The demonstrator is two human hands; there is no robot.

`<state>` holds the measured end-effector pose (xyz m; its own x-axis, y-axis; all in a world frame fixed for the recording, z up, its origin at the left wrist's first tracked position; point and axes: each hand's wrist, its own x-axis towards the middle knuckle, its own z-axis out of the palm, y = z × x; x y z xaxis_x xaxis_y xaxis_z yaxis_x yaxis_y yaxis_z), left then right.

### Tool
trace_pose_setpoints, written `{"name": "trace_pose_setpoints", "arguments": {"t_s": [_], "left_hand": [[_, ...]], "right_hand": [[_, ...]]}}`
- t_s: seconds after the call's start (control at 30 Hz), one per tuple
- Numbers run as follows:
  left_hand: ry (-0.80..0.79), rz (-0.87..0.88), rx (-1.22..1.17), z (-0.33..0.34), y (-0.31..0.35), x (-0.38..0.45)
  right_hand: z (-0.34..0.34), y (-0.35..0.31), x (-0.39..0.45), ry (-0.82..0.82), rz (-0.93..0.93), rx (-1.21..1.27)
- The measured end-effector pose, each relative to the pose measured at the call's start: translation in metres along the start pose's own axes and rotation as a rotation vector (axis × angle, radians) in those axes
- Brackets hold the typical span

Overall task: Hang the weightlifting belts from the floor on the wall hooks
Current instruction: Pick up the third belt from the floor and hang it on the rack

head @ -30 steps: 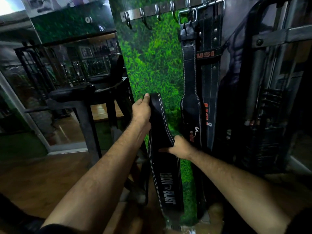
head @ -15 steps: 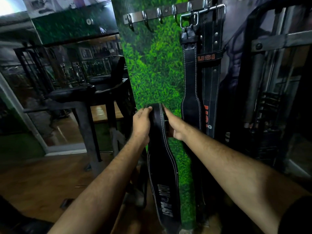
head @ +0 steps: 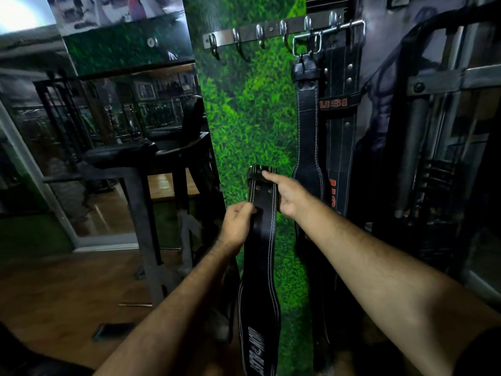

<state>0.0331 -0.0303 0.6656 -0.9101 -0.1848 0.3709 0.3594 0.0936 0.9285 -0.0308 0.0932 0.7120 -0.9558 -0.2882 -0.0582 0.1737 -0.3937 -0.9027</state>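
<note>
two bare hands hold one black weightlifting belt [head: 261,240] upright in front of the grass-print wall panel [head: 244,118], just below the centre of the view. the left hand [head: 237,225] sits at about 9 o'clock of the belt's upper strap, fingers curled tight with thumb and fingertips pinching the left stitched edge. the right hand [head: 288,195] is at about 2 o'clock of the left one, closed around the strap's right edge, its forefinger stretched out and lying across the folded top end near the rivets. that top end points toward 12 o'clock; the wider padded part hangs toward 6 o'clock, white lettering on it, and runs out of the bottom of the view, so its lower end cannot be seen.

the hook rail [head: 271,32] is fixed high on the panel, at 12 o'clock from the hands and well apart from the held belt's top. its left hooks are bare. at the rail's right end a stitched black belt [head: 307,131] hangs by a metal buckle, and just to its 3 o'clock a studded belt with orange "usi" lettering [head: 340,109] hangs beside it, the two overlapping. at 9 o'clock stands a dark padded bench [head: 122,158] on the wooden floor [head: 54,289].
</note>
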Motion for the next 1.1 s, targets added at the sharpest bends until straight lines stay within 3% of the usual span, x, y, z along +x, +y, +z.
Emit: {"name": "trace_pose_setpoints", "arguments": {"t_s": [0.13,0.27,0.43,0.63,0.93,1.1], "left_hand": [[-0.017,-0.021,0.035,0.004,-0.004,0.002],[0.101,-0.051,-0.069,0.002,0.013,0.015],[0.119,-0.123,-0.056,0.01,0.052,0.043],[0.122,-0.063,-0.151,0.032,0.08,0.059],[0.071,-0.008,-0.197,0.067,0.096,0.089],[0.119,0.158,-0.116,0.073,0.116,0.131]], "right_hand": [[0.004,-0.005,0.0,0.048,-0.185,-0.018],[0.002,-0.005,-0.001,0.055,-0.356,-0.107],[0.0,-0.007,-0.005,0.03,-0.426,-0.231],[-0.001,-0.022,-0.006,0.108,-0.556,-0.372],[-0.002,-0.064,0.011,0.298,-0.781,-0.379],[0.013,-0.109,0.025,0.291,-0.713,-0.364]]}}
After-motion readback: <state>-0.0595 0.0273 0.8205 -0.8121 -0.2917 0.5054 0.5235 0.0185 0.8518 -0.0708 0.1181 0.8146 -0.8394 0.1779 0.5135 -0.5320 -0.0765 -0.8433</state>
